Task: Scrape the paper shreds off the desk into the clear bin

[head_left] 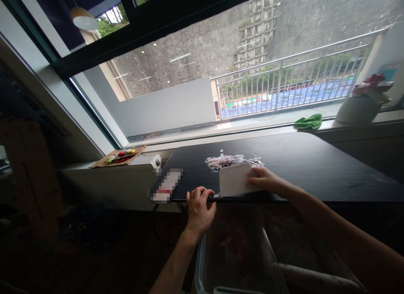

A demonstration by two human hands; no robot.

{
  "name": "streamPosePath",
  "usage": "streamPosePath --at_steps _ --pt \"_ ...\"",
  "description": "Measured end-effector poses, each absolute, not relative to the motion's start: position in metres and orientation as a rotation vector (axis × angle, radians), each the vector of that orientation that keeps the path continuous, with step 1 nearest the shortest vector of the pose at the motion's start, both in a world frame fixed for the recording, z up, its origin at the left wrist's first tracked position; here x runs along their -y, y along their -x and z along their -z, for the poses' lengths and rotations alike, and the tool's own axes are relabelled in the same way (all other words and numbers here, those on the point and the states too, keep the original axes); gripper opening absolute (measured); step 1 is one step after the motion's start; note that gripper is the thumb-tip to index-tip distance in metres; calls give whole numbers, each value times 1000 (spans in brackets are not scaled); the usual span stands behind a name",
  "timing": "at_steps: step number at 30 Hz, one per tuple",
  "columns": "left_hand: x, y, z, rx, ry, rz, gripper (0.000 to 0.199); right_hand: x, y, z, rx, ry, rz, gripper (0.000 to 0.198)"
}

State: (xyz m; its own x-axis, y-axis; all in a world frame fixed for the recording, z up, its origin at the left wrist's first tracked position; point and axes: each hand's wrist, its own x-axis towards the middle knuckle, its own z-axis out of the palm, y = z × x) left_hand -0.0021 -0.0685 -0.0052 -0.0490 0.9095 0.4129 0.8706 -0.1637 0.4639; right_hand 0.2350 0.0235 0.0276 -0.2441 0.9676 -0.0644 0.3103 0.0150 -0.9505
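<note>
Cardboard, flat and brown (101,162), carries small red, yellow and green pieces (129,152) beside a white slotted radiator (143,160). Next, by the left front corner of the black wood-grain table (315,167), lies a flat rectangular item (167,185); its face is pixelated, so any writing is unreadable. The left hand (200,205) bends its fingers over the table's front edge, near small pale scraps; I cannot tell whether it grips anything. Under that edge sits a clear plastic bin (198,272), with a few pale bits visible in its dim interior. Behind the edge, a loose heap of whitish-pink paper-like flakes (221,161) spreads on the table. The right hand (267,179) grips a plain white rectangular card (235,180) by its right side, upright just in front of the heap. Farther right, on the windowsill, are a crumpled green cloth (308,122) and a white red-topped container (360,108), contents hidden.
</note>
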Motion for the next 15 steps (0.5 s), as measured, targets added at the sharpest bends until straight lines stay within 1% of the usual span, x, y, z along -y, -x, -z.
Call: streamPosePath --at_steps 11,15 --pt "69 1 7 -1997 -2143 -1003 24 -19 -237 -33 1558 1257 -1382 16" --pt "68 1 9 -1994 -2153 -1005 25 -20 -235 -33 1527 1307 -1335 18"
